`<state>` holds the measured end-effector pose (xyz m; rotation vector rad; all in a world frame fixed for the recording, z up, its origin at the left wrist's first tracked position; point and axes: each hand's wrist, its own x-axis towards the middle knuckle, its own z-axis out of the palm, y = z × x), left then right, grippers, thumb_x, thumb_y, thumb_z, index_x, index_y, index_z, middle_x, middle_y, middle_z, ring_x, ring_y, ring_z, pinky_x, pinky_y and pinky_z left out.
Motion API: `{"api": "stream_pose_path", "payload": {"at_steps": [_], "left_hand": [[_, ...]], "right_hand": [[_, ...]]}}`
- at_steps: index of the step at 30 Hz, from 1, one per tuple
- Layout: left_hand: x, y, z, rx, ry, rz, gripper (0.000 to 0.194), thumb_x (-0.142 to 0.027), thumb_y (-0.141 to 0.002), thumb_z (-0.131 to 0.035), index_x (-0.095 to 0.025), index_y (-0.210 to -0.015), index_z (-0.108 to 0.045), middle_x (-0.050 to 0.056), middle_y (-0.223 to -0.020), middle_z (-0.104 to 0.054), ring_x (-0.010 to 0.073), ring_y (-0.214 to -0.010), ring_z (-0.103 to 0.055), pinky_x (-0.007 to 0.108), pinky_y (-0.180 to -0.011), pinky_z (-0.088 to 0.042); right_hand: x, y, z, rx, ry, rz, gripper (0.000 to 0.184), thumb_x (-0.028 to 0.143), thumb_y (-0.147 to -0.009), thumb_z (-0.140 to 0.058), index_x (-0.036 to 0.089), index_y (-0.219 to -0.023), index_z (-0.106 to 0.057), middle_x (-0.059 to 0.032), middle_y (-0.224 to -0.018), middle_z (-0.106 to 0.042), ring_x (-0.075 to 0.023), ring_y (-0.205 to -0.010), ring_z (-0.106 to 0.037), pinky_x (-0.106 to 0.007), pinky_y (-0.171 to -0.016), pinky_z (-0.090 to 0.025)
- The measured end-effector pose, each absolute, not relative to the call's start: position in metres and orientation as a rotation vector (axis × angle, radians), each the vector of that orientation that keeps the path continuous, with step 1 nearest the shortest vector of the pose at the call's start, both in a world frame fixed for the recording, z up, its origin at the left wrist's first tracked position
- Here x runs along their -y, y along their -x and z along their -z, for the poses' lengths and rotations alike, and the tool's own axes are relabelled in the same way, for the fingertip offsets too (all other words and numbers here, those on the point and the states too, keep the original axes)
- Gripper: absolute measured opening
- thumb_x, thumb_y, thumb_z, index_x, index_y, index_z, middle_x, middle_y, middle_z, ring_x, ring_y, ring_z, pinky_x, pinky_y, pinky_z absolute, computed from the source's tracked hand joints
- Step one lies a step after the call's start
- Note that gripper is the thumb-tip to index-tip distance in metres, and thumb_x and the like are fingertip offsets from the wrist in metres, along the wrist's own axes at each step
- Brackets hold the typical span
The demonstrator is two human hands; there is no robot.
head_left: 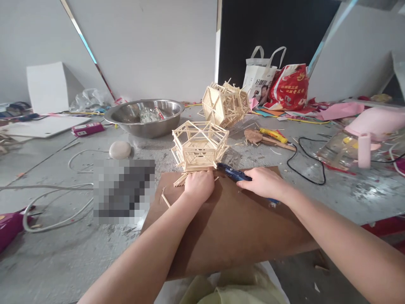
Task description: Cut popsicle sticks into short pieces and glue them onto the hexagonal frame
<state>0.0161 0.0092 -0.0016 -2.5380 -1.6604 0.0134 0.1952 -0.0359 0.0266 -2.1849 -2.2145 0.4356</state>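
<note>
A hexagonal model of thin wooden sticks point(200, 144) stands at the far edge of a brown cardboard sheet point(230, 228). My left hand point(199, 185) is curled closed against the model's near base, gripping sticks there. My right hand point(264, 182) is closed round a blue glue gun point(232, 172), whose tip points left toward the model's base. A second, similar stick model point(225, 104) lies tilted on its side farther back.
A steel bowl point(144, 116) sits behind left, a round pale object point(120, 149) near it. White cables point(57, 211) loop at left, a black cable point(303, 169) at right. Bags point(278, 86), coloured paper, a yellow-handled tool point(274, 135) and pink items crowd the back right.
</note>
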Motion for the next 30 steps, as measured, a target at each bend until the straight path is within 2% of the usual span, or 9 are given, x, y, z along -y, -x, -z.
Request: {"api": "stream_pose_path", "payload": {"at_steps": [6,8,11,14,16,19,25,27,30], "left_hand": [[-0.009,-0.016,0.002,1.659,2.521,-0.015,0.03,-0.019,-0.077,-0.031,-0.015,-0.101,-0.049,0.011,-0.074,-0.062,0.025,-0.075,-0.059,0.035,-0.061,-0.044],[-0.009,-0.016,0.001,1.672,2.515,-0.044,0.028,-0.018,-0.077,-0.031,-0.015,-0.098,-0.05,0.011,-0.073,-0.062,0.025,-0.075,-0.059,0.035,-0.061,-0.044],[-0.008,-0.016,0.001,1.679,2.506,-0.065,0.026,-0.018,-0.077,-0.032,-0.015,-0.095,-0.05,0.012,-0.071,-0.062,0.0249,-0.073,-0.06,0.035,-0.06,-0.044],[-0.008,-0.016,-0.001,1.681,2.514,-0.074,0.028,-0.02,-0.078,-0.031,-0.015,-0.098,-0.049,0.012,-0.072,-0.062,0.0247,-0.073,-0.06,0.035,-0.06,-0.044],[-0.007,-0.016,-0.001,1.691,2.518,-0.089,0.03,-0.021,-0.079,-0.029,-0.015,-0.101,-0.047,0.012,-0.073,-0.062,0.0247,-0.075,-0.059,0.036,-0.061,-0.044],[-0.007,-0.015,-0.003,1.72,2.514,-0.094,0.032,-0.021,-0.078,-0.029,-0.015,-0.104,-0.047,0.013,-0.075,-0.062,0.0248,-0.077,-0.059,0.036,-0.063,-0.043],[-0.002,-0.01,-0.006,1.723,2.502,-0.069,0.035,-0.024,-0.078,-0.028,-0.019,-0.109,-0.045,0.011,-0.071,-0.062,0.0257,-0.071,-0.059,0.036,-0.059,-0.043],[0.0,-0.009,-0.007,1.721,2.506,-0.071,0.033,-0.026,-0.078,-0.028,-0.02,-0.105,-0.048,0.01,-0.071,-0.062,0.0255,-0.071,-0.059,0.036,-0.058,-0.042],[0.003,-0.009,-0.01,1.763,2.521,-0.12,0.031,-0.027,-0.079,-0.028,-0.02,-0.094,-0.053,0.011,-0.073,-0.062,0.0246,-0.072,-0.059,0.036,-0.06,-0.042]], "right_hand": [[0.028,-0.205,-0.023,2.066,2.096,-0.939,0.047,0.056,-0.071,-0.035,0.015,-0.065,-0.058,-0.001,-0.047,-0.055,-0.0103,-0.042,-0.048,-0.02,-0.043,-0.031],[0.028,-0.209,-0.021,2.044,2.119,-0.983,0.048,0.057,-0.071,-0.034,0.015,-0.065,-0.058,-0.0012,-0.046,-0.055,-0.0105,-0.042,-0.048,-0.02,-0.043,-0.031],[0.031,-0.214,-0.024,2.154,2.128,-0.752,0.045,0.057,-0.068,-0.038,0.017,-0.07,-0.06,-0.0016,-0.058,-0.059,-0.0132,-0.053,-0.053,-0.021,-0.047,-0.032],[0.034,-0.22,-0.028,2.185,2.237,-0.417,0.046,0.057,-0.068,-0.038,0.021,-0.087,-0.06,-0.005,-0.08,-0.061,-0.0186,-0.07,-0.056,-0.025,-0.056,-0.035],[0.032,-0.225,-0.028,2.158,2.332,-0.182,0.051,0.057,-0.068,-0.038,0.019,-0.098,-0.056,-0.0093,-0.091,-0.058,-0.0219,-0.079,-0.054,-0.029,-0.062,-0.036],[0.023,-0.238,-0.02,2.122,2.424,0.078,0.059,0.056,-0.069,-0.038,0.015,-0.109,-0.048,-0.0136,-0.098,-0.054,-0.0255,-0.087,-0.051,-0.036,-0.073,-0.034],[-0.003,-0.263,0.003,2.055,2.451,0.212,0.072,0.059,-0.066,-0.04,0.01,-0.119,-0.039,-0.0184,-0.109,-0.048,-0.0306,-0.099,-0.044,-0.043,-0.079,-0.029],[-0.008,-0.259,0.005,2.077,2.336,0.261,0.063,0.055,-0.07,-0.039,0.011,-0.115,-0.044,-0.0172,-0.113,-0.047,-0.0297,-0.103,-0.042,-0.043,-0.082,-0.027],[-0.013,-0.237,0.001,2.154,2.021,0.258,0.041,0.04,-0.079,-0.033,0.015,-0.101,-0.056,-0.0096,-0.105,-0.054,-0.0205,-0.099,-0.046,-0.032,-0.083,-0.03]]}}
